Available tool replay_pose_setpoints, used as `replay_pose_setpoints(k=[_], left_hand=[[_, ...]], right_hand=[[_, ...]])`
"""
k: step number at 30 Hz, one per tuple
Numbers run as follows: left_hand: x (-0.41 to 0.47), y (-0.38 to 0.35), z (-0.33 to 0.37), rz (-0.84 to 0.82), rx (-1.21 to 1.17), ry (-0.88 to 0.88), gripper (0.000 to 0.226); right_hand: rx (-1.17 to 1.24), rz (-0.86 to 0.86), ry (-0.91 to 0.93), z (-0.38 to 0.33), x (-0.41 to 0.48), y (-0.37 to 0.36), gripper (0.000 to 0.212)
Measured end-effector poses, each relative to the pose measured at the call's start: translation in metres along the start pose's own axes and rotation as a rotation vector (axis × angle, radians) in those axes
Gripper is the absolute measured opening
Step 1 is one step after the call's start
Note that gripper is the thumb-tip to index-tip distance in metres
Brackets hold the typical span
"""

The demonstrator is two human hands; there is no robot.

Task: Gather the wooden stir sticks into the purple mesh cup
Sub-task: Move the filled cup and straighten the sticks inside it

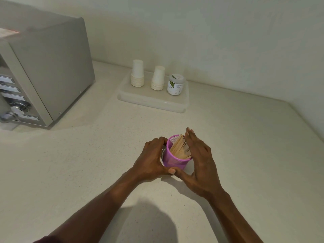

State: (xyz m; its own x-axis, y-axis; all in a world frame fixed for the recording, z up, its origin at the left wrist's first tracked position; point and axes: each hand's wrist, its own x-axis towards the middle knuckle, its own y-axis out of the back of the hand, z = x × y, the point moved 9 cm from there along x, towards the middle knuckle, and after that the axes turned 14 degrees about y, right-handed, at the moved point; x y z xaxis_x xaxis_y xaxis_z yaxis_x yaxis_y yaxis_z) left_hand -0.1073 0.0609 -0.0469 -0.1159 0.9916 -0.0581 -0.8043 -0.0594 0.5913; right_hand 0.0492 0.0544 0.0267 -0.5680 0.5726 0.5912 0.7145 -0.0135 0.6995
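One grey metal appliance (47, 67) stood at the far left of the bench (70, 163), its front panel cut off by the frame edge and blurred. Right of it, near the bench's back edge, lay one shallow white tray (152, 100) carrying three things in a row: two stacks of white paper cups (137, 74), the left one upright and the right stack (158, 78) leaning slightly, and one white jar (175, 84) with a green-printed label at the tray's right end. How many cups were in each stack could not be counted.

Two bare hands met toward the middle of the bench, closer to its front edge, around one purple mesh cup (173, 159) standing upright on the surface. The left hand (154, 158) was curled against the cup's left wall, fingers wrapped behind it and thumb pressed across its lower front. One bundle of wooden stir sticks (180, 148) stood inside the cup, fanned and leaning right past the rim; they overlapped too much to count. The right hand (199, 160) was held flat with fingers pressed together, its palm side against the sticks' upper ends at the cup's right rim, and its thumb reached down to touch the left thumb. One dark shadow (147, 223) fell on the bench between the forearms near the front edge.
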Motion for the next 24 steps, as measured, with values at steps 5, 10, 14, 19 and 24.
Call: replay_pose_setpoints(k=[5, 10, 14, 19, 24], left_hand=[[-0.004, 0.004, 0.005, 0.026, 0.022, -0.033, 0.086], [-0.009, 0.006, 0.014, 0.051, 0.080, -0.105, 0.085], [-0.012, 0.000, 0.011, 0.033, 0.245, -0.126, 0.099], [-0.006, 0.028, -0.021, 0.054, 0.721, 0.038, 0.141], [-0.003, 0.077, -0.054, 0.097, 0.747, 0.115, 0.125]], right_hand=[[0.104, 0.080, -0.217, 0.002, -0.013, 0.004, 0.119], [0.274, 0.225, -0.381, 0.013, -0.028, -0.011, 0.104], [0.306, 0.263, -0.422, 0.020, -0.025, -0.011, 0.099], [0.310, 0.278, -0.435, 0.020, -0.019, -0.007, 0.100], [0.304, 0.276, -0.402, 0.026, 0.005, -0.007, 0.097]])
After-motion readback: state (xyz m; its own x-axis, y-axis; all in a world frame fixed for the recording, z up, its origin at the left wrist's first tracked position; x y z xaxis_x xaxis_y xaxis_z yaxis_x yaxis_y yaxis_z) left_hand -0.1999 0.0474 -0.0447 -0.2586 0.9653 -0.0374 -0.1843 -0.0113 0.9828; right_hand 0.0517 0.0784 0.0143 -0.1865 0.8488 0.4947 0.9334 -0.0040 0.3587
